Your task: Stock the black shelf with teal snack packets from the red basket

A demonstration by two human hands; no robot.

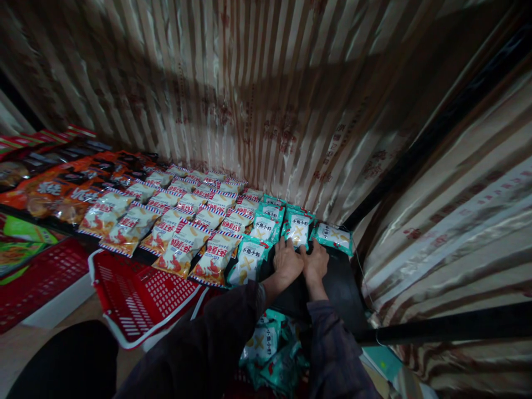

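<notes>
My left hand (287,262) grips the lower left edge of a teal-and-white snack bag (298,228), its fingers pressed together there. At the lower right edge of this bag, my right hand (315,262) holds on with fingers bent; its fingertips are partly hidden. The bag lies face up on a black shelf (338,282). To its left runs a column of the same teal bags, with a nearer teal bag (246,261) at the front edge. Another teal bag (332,235) lies sideways just right of my right hand.
Rows of white-and-red snack bags (178,246) and orange bags (62,191) fill the shelf leftward. Below stand a red basket (162,293) with a white handle and a heap of teal bags (270,349) under my forearms. A striped curtain (249,100) and black post (415,149) bound the shelf.
</notes>
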